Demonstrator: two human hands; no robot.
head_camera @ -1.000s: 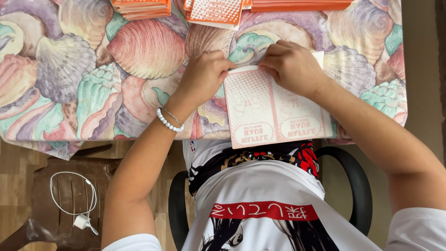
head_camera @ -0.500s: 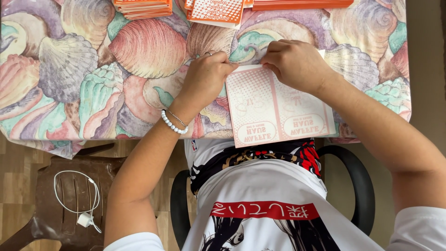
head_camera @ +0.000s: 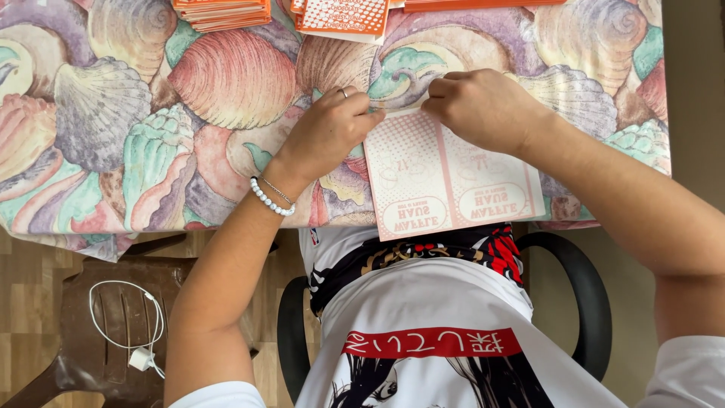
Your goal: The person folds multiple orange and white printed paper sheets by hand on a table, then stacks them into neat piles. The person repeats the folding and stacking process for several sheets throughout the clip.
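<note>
Both arms are being reached fwd from the near edge, forearms bare, elbows bent. L hand (head_camera: 328, 128) is being held knuckles-up, fingers curled, tips pinched toward the R. R hand (head_camera: 483, 109) is being held likewise, fingers bent under, tips pointed L. Hands are being kept near, not touching.

Seen from above, a seated person's left hand (head_camera: 328, 128) and right hand (head_camera: 483, 109) pinch the far edge of a pale printed sheet (head_camera: 453, 181) lying at the near edge of a table covered in a seashell-patterned cloth (head_camera: 151, 136). Stacks of orange cards (head_camera: 223, 13) line the far edge. A white charger cable (head_camera: 128, 329) rests on a brown plastic chair (head_camera: 83, 332) at lower left.
</note>
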